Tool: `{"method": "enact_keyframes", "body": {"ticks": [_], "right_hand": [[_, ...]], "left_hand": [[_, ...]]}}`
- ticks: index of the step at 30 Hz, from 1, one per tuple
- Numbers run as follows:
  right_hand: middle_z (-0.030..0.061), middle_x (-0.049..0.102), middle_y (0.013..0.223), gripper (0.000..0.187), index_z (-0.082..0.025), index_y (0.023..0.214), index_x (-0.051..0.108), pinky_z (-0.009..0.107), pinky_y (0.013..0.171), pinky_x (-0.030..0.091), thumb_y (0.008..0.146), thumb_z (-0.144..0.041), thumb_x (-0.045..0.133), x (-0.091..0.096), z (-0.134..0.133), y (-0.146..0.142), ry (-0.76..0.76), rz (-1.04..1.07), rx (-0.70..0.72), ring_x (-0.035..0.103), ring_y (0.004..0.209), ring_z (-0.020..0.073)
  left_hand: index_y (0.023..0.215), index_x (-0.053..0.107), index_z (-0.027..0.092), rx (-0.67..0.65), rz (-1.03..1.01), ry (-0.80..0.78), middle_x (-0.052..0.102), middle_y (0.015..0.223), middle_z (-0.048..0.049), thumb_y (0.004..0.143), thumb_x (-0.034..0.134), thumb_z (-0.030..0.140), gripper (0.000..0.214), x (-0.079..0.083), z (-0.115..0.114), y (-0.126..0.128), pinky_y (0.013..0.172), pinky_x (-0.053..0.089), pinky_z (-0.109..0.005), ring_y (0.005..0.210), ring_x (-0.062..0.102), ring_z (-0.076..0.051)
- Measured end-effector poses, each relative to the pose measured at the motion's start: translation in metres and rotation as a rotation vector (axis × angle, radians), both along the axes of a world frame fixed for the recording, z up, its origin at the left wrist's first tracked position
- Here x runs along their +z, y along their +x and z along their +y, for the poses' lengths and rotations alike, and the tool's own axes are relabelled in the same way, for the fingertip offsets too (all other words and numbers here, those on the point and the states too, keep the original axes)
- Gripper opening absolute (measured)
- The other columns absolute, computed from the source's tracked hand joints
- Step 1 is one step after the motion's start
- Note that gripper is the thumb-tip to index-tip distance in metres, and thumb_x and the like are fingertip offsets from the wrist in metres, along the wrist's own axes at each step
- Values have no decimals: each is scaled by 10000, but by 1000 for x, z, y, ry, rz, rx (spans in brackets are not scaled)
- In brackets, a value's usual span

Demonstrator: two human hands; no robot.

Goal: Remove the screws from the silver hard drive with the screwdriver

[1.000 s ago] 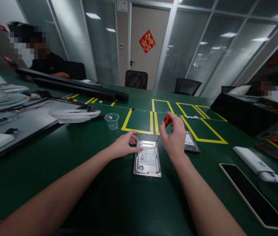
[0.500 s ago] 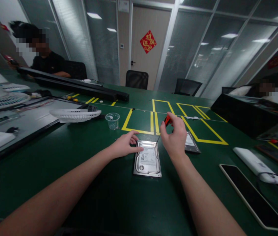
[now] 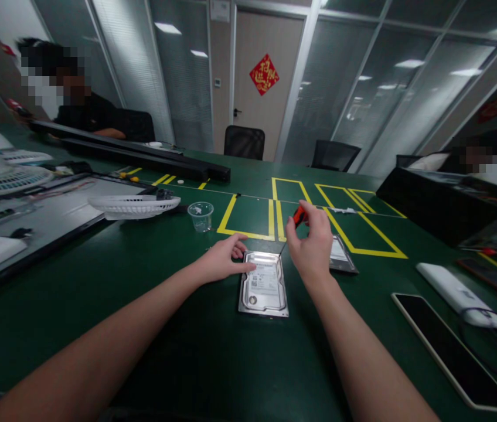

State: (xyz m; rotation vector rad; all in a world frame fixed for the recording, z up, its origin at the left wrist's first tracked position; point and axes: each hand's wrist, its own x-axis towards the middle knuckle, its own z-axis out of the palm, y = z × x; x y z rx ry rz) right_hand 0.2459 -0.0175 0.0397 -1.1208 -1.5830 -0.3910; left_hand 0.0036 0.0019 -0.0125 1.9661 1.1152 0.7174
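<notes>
A silver hard drive [image 3: 267, 287] with a white label lies flat on the green table in front of me. My left hand [image 3: 224, 258] holds its upper left corner, the thumb across the label and the bent fingers at the far edge. My right hand [image 3: 312, 240] is closed around the red and black handle of a screwdriver [image 3: 300, 215]. The thin shaft slants down, its tip at the drive's upper right edge; whether it sits in a screw is too small to tell. A second hard drive [image 3: 341, 256] lies partly hidden behind my right hand.
A clear plastic cup [image 3: 201, 218] and a white fan grille [image 3: 134, 205] stand to the left. At right lie a phone [image 3: 450, 351], a white power strip-like block [image 3: 459, 293] with a cable, and a black case [image 3: 437, 205]. Two people sit across the table.
Almost nothing differs. Both hands, the screwdriver and the hard drive keep their places, with only a very slight shift of the whole view.
</notes>
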Motion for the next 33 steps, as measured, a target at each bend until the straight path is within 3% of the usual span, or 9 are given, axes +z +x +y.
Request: {"method": "enact_keyframes", "body": {"ticks": [5,12,19,28,33], "right_hand": [[141,682,1135,428,-146,1377,608,466,926,552,954,-208,586,-1,-1,-2,-1,-6,48,636,1012,263],[93,620,1038,372,-219,1346,637,453,883,548,976,-247,621,3,-3,-3,-10,1,15,609,953,249],[136,703,1171,433,-182,1398,595,482,934,558,967,-218,583,-2,0,-2,-9,-13,44,651,1033,271],[97,605,1042,365,-208,1339,646,449,869,552,982,-282,630,1,-2,-1,-4,6,1,601,935,245],[119,674,1106,392,-194,1368,619,474,921,544,978,-233,594,1,-1,0,-7,-31,26,621,1006,264]], "left_hand": [[1405,538,182,-3,-5,-1,716,1185,-116,739,891,561,843,1,0,0,887,565,-430,990,687,-260],[1424,540,190,0,-19,-5,718,1188,-117,734,897,563,861,1,-1,0,903,565,-440,993,693,-262],[1403,548,188,0,-6,-11,712,1176,-108,739,895,551,832,3,-2,1,902,563,-440,991,685,-258],[1405,546,176,11,4,-11,713,1181,-111,730,893,547,845,4,-2,1,901,562,-435,990,681,-256],[1407,544,182,0,-7,-11,707,1192,-113,734,892,563,848,1,0,0,898,562,-433,1002,682,-259]]}}
